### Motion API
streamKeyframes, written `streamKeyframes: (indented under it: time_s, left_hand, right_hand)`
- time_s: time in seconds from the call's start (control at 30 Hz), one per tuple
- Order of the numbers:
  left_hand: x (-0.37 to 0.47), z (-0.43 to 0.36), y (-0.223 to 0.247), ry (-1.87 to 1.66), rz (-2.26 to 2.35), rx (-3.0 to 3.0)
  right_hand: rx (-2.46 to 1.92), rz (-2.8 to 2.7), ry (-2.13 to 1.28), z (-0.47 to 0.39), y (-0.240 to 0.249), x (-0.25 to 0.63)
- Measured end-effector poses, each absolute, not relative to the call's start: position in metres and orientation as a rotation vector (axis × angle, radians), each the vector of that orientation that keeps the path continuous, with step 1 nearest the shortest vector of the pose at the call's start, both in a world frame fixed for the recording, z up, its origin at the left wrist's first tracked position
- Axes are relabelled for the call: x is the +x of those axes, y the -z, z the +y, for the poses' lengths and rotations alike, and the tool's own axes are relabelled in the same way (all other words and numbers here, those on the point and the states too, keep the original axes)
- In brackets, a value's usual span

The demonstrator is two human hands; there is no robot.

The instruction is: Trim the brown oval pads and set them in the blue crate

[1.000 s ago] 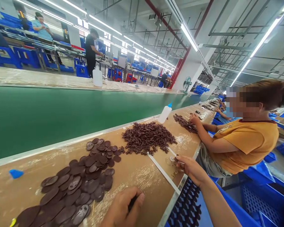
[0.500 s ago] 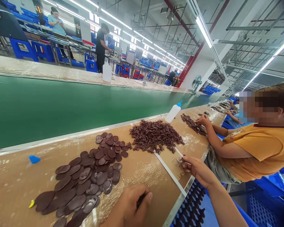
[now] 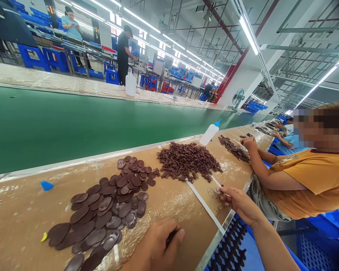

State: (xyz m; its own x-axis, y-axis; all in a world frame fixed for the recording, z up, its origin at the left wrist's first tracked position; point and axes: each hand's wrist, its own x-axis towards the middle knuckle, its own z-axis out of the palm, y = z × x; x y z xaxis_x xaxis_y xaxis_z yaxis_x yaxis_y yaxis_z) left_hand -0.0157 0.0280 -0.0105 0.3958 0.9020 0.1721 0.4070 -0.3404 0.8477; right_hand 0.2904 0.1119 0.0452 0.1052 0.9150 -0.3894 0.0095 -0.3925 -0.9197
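My left hand [image 3: 161, 242] is low in the middle of the view, its fingers curled round a dark piece that is mostly hidden. To its right, my right hand [image 3: 237, 201] pinches a small dark piece over the table edge, beside some clear rings [image 3: 214, 192]. Flat brown oval discs [image 3: 101, 210] lie in a heap left of my left hand. Beyond my hands, a pile of small curly brown pieces [image 3: 189, 160] rests on the brown tabletop [image 3: 169, 203].
A white bottle with a blue tip [image 3: 209, 134] stands tilted behind the pile. A green belt [image 3: 87, 124] runs beyond the table. At the right sits a person in orange [image 3: 307, 180]. Rows of dark pieces [image 3: 227, 244] lie over a blue bin below the edge.
The view has shifted slightly, so most things appear a little further right. Both hands keep nearly the same pose and grip.
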Motion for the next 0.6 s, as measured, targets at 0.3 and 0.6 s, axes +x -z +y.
streamKeyframes:
  time_s: [0.3,0.6]
  left_hand:
    - [-0.0144,0.0293,0.0167,-0.908,1.085,1.941]
    - [-0.0151,0.0271,0.0136,-0.872,1.112,1.915]
  right_hand:
    - [-1.552,-0.878,-1.371,0.1113,-0.0468,0.2895]
    - [-1.579,-0.901,-1.356,0.1105,-0.0487,0.2893]
